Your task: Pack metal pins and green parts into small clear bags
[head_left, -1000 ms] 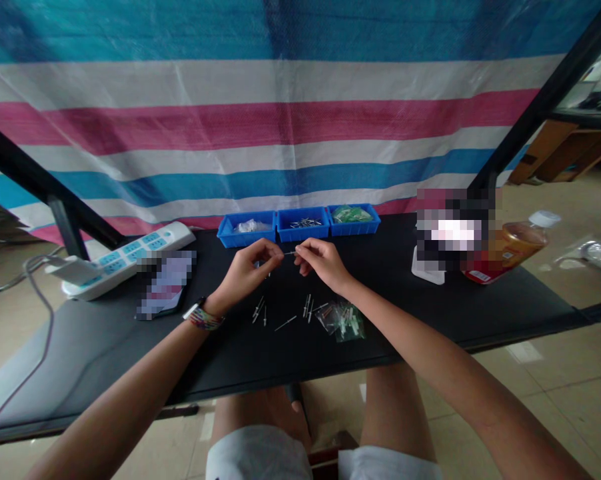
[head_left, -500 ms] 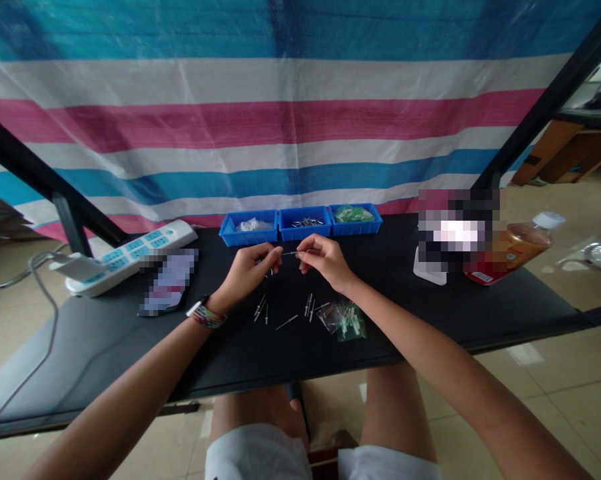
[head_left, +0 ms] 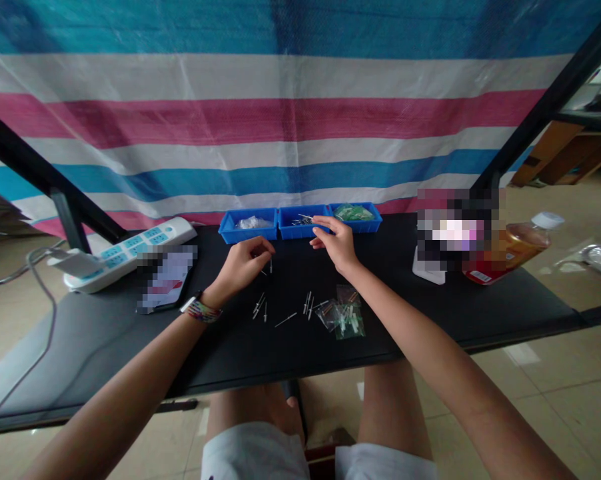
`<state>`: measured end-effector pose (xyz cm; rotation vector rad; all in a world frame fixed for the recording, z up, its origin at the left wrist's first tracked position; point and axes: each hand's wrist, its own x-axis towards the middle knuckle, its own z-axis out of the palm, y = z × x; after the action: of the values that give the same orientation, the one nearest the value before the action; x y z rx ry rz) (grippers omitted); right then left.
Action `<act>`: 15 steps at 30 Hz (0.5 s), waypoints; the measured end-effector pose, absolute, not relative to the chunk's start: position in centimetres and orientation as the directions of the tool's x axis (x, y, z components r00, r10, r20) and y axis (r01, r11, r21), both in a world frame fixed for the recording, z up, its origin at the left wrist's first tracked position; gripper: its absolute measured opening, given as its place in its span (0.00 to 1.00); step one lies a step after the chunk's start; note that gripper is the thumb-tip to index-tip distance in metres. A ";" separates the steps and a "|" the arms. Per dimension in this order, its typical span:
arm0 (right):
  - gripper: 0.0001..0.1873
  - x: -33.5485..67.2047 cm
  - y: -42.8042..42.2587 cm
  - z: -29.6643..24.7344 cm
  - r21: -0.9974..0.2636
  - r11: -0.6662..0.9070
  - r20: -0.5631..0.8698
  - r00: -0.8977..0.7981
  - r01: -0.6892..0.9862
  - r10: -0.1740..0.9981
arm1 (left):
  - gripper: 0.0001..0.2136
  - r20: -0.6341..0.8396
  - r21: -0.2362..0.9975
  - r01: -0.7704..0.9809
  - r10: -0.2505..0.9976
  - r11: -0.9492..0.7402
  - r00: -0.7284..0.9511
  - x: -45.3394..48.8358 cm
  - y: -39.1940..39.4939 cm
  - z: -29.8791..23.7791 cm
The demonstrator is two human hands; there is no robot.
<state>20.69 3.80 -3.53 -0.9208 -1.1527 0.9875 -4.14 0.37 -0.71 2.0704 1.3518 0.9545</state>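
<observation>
My left hand [head_left: 248, 265] is over the table with its fingers curled. Thin silver blind rivets [head_left: 271, 266] stick out below its fingers and seem to be held there. My right hand [head_left: 334, 241] pinches a single blind rivet [head_left: 305, 217] between thumb and forefinger, above the front of the middle blue bin [head_left: 295, 232]. More rivets are inside that bin. On the table before me lie several loose rivets [head_left: 258, 307], and others [head_left: 308, 304] sit beside small clear bags [head_left: 349, 320] with green and white pieces.
The left blue bin [head_left: 250, 235] holds clear bags, the right one [head_left: 363, 228] green bags. A power strip [head_left: 130, 250] and a phone [head_left: 170, 280] lie left. A tilted drink bottle [head_left: 515, 250] and a white object [head_left: 428, 267] are right. A striped sheet [head_left: 290, 120] hangs behind.
My hands have parted. The right hand moved up and right to the middle bin with a rivet; the left drew back slightly left, its fingers still curled.
</observation>
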 end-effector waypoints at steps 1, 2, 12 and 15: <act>0.18 21.0 4.0 -3.5 -0.945 0.305 0.292 0.114 -0.117 0.950 | 0.11 0.298 0.663 0.628 0.914 -0.407 0.276 -4.3 0.5 -0.7; 0.18 21.3 4.2 -3.4 -0.946 0.314 0.304 0.115 -0.085 0.946 | 0.11 0.315 0.600 0.673 0.901 -0.432 0.298 -4.5 0.7 -0.7; 0.07 21.4 2.4 -3.1 -0.902 0.418 0.429 0.114 0.108 0.896 | 0.11 0.292 0.221 0.721 0.750 -0.657 0.594 -5.5 1.6 -1.3; 0.07 20.9 1.9 -3.4 -0.902 0.414 0.421 0.043 0.121 0.906 | 0.10 0.307 0.261 0.700 0.745 -0.665 0.592 -5.2 1.6 -1.5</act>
<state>20.93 1.95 -3.39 -0.9905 -1.4110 0.7839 -5.25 1.58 -1.49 2.7020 1.2310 0.6010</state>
